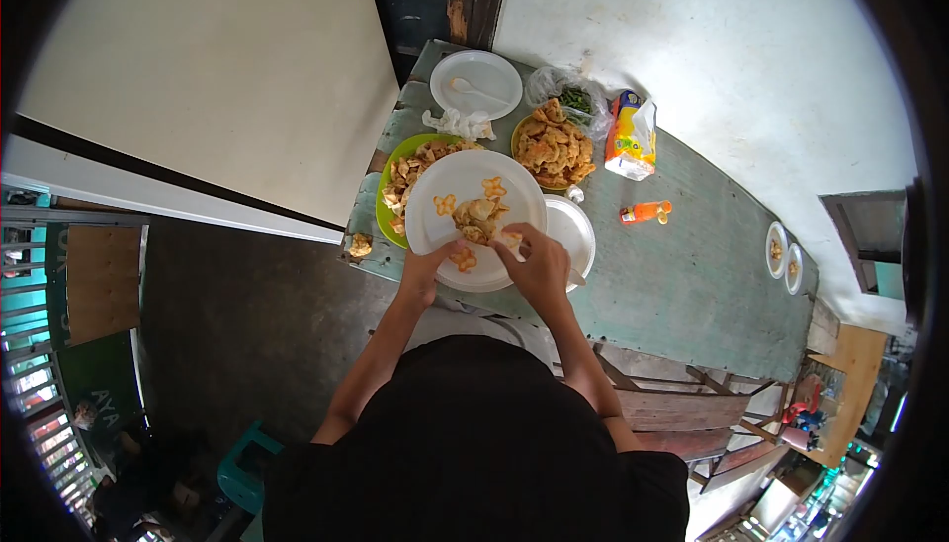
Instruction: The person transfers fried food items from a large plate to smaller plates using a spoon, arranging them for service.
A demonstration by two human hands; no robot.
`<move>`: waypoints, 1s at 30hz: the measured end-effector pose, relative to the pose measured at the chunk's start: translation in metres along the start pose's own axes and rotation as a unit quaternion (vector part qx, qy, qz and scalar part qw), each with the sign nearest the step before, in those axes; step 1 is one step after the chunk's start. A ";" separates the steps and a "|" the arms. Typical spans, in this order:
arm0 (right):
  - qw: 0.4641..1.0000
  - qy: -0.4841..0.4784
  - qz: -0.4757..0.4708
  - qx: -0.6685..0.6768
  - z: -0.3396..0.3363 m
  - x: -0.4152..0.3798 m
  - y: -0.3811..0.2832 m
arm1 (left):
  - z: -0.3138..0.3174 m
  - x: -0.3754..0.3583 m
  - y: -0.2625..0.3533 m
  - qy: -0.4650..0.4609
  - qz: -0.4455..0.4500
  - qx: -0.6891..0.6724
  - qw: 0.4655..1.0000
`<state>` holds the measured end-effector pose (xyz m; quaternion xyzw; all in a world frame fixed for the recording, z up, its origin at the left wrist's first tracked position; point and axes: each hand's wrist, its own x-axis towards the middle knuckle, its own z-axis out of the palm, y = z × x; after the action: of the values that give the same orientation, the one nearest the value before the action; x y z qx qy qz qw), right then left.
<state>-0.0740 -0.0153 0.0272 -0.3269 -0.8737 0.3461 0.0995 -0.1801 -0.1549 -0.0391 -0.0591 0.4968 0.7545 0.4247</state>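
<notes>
My left hand (425, 270) grips the near rim of a white plate (430, 181) with orange flower prints, its thumb on top. A small heap of cut, brownish food pieces (476, 216) lies mid-plate. Over the plate's near right side, my right hand (539, 267) has its fingers pinched around a small pale piece that I cannot make out clearly. The plate partly covers a green bowl (388, 208) of similar cut pieces on the left. Under its right side shows another white plate (578, 230), with a utensil handle at its edge.
Behind stand a bowl of fried fritters (556, 146), a plate with a white spoon (499, 72), a plastic bag of greens (578, 99) and a tissue pack (633, 136). An orange bottle (645, 213) lies rightward. Two plates (777, 250) sit at the green table's far right.
</notes>
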 end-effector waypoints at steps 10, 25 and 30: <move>0.994 0.024 -0.069 -0.082 0.004 0.021 0.026 | -0.006 0.003 0.004 -0.034 -0.017 0.040 0.998; 0.998 0.017 -0.037 -0.055 0.006 0.014 0.018 | -0.006 0.002 0.005 -0.002 -0.033 0.047 0.998; 0.992 0.031 -0.110 -0.053 -0.006 0.009 0.002 | -0.009 0.003 0.007 0.003 -0.037 0.049 0.998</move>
<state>-0.0774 -0.0052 0.0302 -0.2440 -0.9182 0.2755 0.1465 -0.1897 -0.1607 -0.0405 -0.0587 0.5321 0.7126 0.4535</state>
